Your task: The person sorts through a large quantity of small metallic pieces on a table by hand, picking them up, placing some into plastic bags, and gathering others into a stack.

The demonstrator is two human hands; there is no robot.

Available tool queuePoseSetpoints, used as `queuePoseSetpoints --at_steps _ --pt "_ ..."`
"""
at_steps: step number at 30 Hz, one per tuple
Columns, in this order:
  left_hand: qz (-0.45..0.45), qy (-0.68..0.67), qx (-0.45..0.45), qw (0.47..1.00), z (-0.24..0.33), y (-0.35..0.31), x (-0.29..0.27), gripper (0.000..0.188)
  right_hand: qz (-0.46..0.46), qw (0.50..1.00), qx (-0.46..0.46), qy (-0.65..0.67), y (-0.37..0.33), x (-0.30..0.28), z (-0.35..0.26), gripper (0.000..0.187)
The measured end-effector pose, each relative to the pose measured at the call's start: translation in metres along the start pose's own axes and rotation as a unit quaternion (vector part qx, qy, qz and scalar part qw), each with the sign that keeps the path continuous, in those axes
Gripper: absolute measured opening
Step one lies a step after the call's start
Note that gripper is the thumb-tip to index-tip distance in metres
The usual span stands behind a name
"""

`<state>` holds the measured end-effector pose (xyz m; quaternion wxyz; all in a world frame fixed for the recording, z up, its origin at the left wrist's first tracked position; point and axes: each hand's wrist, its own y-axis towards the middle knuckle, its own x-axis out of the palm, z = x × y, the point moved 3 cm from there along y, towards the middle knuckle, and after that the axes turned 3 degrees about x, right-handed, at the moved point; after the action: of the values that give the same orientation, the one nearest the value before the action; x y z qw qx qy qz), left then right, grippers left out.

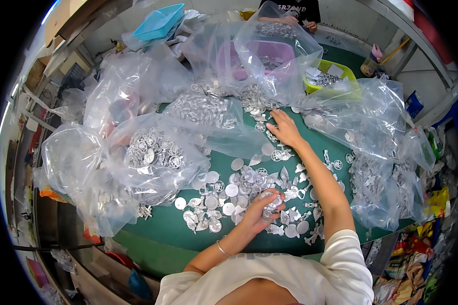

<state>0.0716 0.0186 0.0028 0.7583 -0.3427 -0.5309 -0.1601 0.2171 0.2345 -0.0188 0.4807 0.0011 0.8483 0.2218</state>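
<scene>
My left hand [262, 208] is curled around several round silver-coloured metal pendants [272, 200], low over the near part of the green table. Beneath and around it spreads a loose heap of silver pendants [249, 180], some disc-shaped, some leaf-shaped, some openwork. Farther off, my right hand [286, 129] reaches out with its fingers apart, palm down, at the edge of another pile of pendants [254, 99]. A few openwork round pendants [281, 154] lie just below that hand. Whether its fingertips touch any piece is hard to see.
Clear plastic bags of pendants stand left [155, 147], centre [201, 109] and right [376, 183] on the green table [221, 160]. Behind are a purple basin [285, 53], a yellow-green basket [348, 73] and a blue tray [159, 23]. Another person [310, 10] sits at the far side.
</scene>
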Motion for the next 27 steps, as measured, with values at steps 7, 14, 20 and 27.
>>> queuePoseSetpoints --at_steps 7,14,20,27 --pt "0.001 0.006 0.016 1.0 0.001 -0.013 -0.004 0.011 -0.201 0.977 -0.064 0.026 -0.061 -0.013 -0.057 0.046" --pt "0.011 0.02 0.045 0.999 0.0 -0.034 -0.009 0.012 -0.198 0.977 -0.076 0.023 -0.13 -0.055 -0.083 0.047" --pt "0.046 -0.004 0.05 0.998 -0.009 -0.065 -0.009 0.017 -0.216 0.974 -0.071 0.014 -0.181 -0.086 -0.119 0.042" --pt "0.11 -0.019 0.049 0.993 -0.021 -0.099 -0.027 0.028 -0.187 0.963 0.038 0.189 -0.215 -0.106 -0.113 0.02"
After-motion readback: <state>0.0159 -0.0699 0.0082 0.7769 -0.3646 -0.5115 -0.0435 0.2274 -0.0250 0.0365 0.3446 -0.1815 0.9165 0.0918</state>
